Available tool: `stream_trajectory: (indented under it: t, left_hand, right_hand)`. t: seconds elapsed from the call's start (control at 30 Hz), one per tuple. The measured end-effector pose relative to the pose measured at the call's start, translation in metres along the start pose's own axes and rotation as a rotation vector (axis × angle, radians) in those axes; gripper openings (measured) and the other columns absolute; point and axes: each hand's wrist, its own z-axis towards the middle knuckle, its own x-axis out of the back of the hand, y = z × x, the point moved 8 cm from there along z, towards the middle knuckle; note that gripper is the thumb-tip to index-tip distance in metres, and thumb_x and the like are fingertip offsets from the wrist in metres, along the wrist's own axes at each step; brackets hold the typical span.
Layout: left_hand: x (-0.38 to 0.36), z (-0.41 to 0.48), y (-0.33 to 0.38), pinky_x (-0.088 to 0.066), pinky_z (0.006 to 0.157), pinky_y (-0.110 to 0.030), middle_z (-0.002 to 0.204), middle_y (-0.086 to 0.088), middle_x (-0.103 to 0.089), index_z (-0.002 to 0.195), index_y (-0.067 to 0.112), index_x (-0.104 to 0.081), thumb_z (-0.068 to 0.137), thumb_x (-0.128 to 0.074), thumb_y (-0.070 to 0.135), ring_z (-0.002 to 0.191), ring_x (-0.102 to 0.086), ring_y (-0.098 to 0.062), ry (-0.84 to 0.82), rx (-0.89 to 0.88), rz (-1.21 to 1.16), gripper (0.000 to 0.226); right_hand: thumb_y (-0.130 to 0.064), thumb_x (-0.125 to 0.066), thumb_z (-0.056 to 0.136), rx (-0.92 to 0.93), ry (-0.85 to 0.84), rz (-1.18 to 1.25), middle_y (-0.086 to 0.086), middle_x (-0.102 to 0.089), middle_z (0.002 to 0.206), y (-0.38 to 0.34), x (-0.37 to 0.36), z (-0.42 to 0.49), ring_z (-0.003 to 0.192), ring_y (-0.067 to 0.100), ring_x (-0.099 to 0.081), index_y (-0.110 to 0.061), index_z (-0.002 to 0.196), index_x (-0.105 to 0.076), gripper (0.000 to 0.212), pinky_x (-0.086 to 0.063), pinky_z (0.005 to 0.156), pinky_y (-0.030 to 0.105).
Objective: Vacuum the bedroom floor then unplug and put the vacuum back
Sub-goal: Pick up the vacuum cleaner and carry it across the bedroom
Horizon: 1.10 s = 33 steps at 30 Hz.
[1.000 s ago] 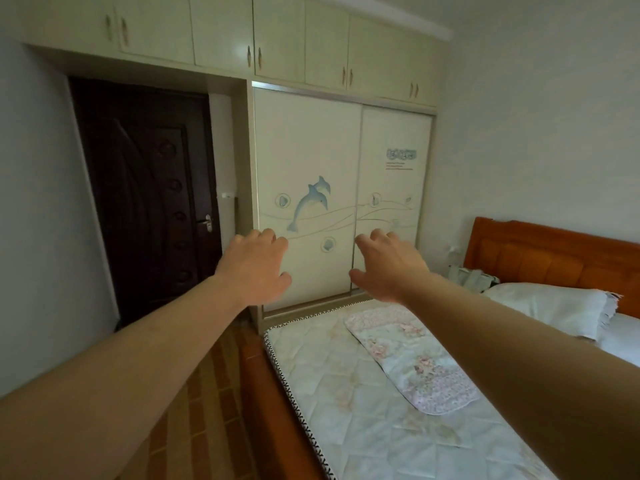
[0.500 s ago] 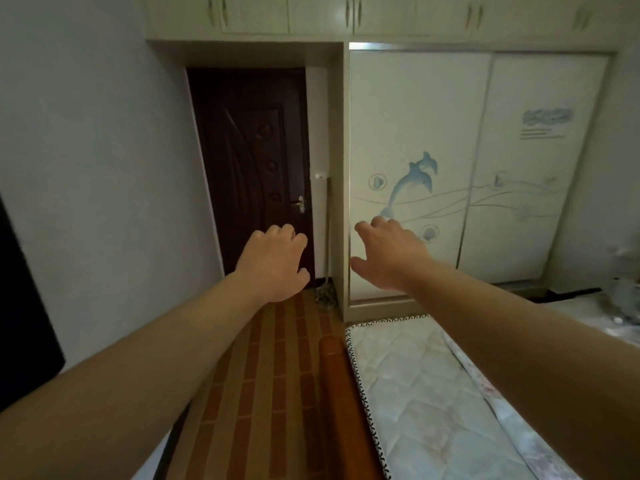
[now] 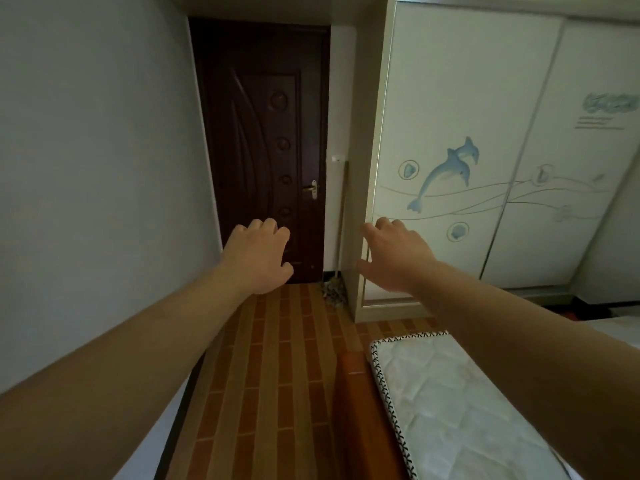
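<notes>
No vacuum is in view. My left hand (image 3: 258,258) is stretched out in front of me, palm down, fingers loosely spread and holding nothing. My right hand (image 3: 394,256) is held out the same way beside it, also with nothing in it. Both hover in the air over the brown brick-patterned floor (image 3: 277,358), in front of the dark door (image 3: 266,140).
A mop (image 3: 334,289) leans in the corner between the shut door and the white wardrobe (image 3: 467,150) with dolphin print. The bed's mattress (image 3: 460,410) and its orange wooden side (image 3: 360,410) fill the lower right. A grey wall (image 3: 97,168) runs along the left.
My view has swung left and down, from the bed and wardrobe to the door and floor strip. Both hands stay outstretched and open.
</notes>
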Motion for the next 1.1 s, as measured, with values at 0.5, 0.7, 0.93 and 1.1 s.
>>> stream_trajectory:
  t: [0.5, 0.7, 0.93, 1.1]
  left_hand:
    - [-0.112, 0.204, -0.061, -0.048, 0.094, -0.043, 0.126, -0.003, -0.054, 0.131, 0.022, -0.052, 0.089, -0.053, 0.054, 0.115, -0.053, -0.024, 0.020, -0.115, 0.022, 0.053]
    - [-0.141, 0.295, -0.076, -0.048, 0.094, -0.043, 0.125, -0.004, -0.055, 0.132, 0.021, -0.053, 0.088, -0.052, 0.054, 0.113, -0.054, -0.025, 0.018, -0.152, 0.086, 0.055]
    - [-0.173, 0.384, -0.113, -0.048, 0.096, -0.040, 0.126, -0.006, -0.053, 0.135, 0.018, -0.051, 0.091, -0.051, 0.053, 0.112, -0.055, -0.025, 0.013, -0.160, 0.050, 0.057]
    - [-0.220, 0.444, -0.132, -0.037, 0.109, -0.036, 0.131, -0.007, -0.052, 0.139, 0.016, -0.049, 0.094, -0.052, 0.050, 0.116, -0.054, -0.025, -0.009, -0.204, 0.009, 0.057]
  right_hand:
    - [-0.041, -0.059, 0.095, -0.150, -0.003, -0.004, 0.010, -0.055, 0.130, 0.047, -0.086, 0.207, 0.117, 0.030, -0.053, -0.017, 0.140, -0.045, 0.053, -0.048, 0.093, 0.043]
    - [-0.043, -0.061, 0.094, -0.137, 0.010, 0.096, 0.010, -0.052, 0.135, 0.067, -0.125, 0.305, 0.123, 0.029, -0.049, -0.017, 0.144, -0.043, 0.059, -0.048, 0.097, 0.044]
    - [-0.042, -0.059, 0.094, -0.078, 0.028, 0.144, 0.008, -0.053, 0.131, 0.056, -0.154, 0.409, 0.118, 0.027, -0.052, -0.019, 0.143, -0.044, 0.057, -0.051, 0.093, 0.042]
    - [-0.043, -0.059, 0.094, -0.078, 0.029, 0.113, 0.009, -0.053, 0.131, 0.047, -0.184, 0.475, 0.117, 0.028, -0.053, -0.018, 0.144, -0.044, 0.058, -0.052, 0.092, 0.043]
